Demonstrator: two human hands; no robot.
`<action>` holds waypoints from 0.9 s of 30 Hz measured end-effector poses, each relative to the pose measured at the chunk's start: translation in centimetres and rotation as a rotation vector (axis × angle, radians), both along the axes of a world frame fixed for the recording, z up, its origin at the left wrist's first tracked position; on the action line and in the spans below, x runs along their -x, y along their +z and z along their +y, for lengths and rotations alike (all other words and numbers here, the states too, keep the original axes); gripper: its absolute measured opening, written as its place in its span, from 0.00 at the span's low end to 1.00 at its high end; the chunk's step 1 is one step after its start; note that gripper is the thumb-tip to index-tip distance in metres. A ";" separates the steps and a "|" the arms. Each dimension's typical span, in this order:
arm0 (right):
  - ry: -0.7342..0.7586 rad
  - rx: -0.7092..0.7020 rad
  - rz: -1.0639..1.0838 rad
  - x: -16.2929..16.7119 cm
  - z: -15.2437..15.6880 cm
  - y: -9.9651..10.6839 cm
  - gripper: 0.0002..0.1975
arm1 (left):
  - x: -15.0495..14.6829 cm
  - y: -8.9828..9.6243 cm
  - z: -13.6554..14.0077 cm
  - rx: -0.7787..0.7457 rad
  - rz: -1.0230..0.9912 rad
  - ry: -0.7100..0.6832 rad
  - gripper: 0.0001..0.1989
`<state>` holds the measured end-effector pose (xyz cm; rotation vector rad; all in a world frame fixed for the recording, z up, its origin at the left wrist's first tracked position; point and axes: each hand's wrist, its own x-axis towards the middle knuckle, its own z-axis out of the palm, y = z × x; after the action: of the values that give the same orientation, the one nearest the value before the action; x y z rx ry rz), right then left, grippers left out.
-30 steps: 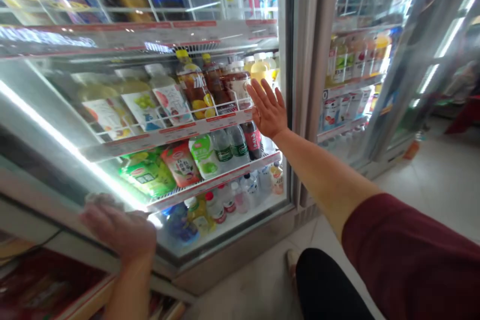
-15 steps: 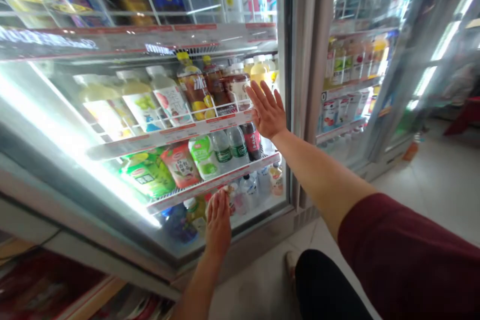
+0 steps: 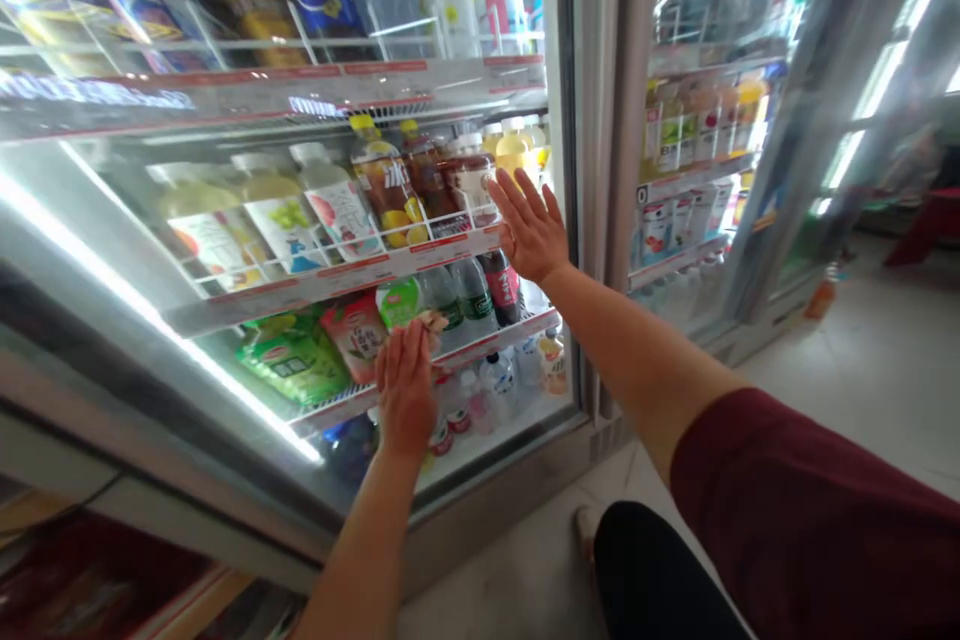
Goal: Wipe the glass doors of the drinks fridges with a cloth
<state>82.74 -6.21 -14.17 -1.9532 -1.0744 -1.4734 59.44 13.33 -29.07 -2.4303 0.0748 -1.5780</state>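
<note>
My left hand (image 3: 409, 390) presses a small crumpled cloth (image 3: 433, 322) against the glass door of a lit drinks fridge, its fingers close together. Only a pinkish-brown edge of the cloth shows past the fingertips. Behind it, through the glass, stand a green-and-white bottle (image 3: 399, 300) and a red drink pack (image 3: 358, 335). My right hand (image 3: 534, 230) lies flat on the same door near its right edge, fingers spread and holding nothing. Beyond those fingers is a bottle of yellow drink (image 3: 516, 148).
A grey door frame (image 3: 600, 170) divides this fridge from a second glass-fronted cooler (image 3: 686, 140) on the right. At lower left is a shelf with reddish goods (image 3: 82, 570). An orange bottle (image 3: 823, 292) stands on the floor (image 3: 862, 360).
My left hand has moved up and slightly left across the glass with the cloth, from the bottom shelf's level to the shelf above. My right hand stays in place.
</note>
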 end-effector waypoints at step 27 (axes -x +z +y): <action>-0.004 0.025 0.044 0.8 -0.4 0.4 0.34 | 1.9 -7.5 -1.1 -0.040 0.115 0.022 0.42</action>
<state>81.89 -6.58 -13.75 -1.9965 -1.0762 -1.4190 57.56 12.24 -36.61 -2.4809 0.0985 -1.4133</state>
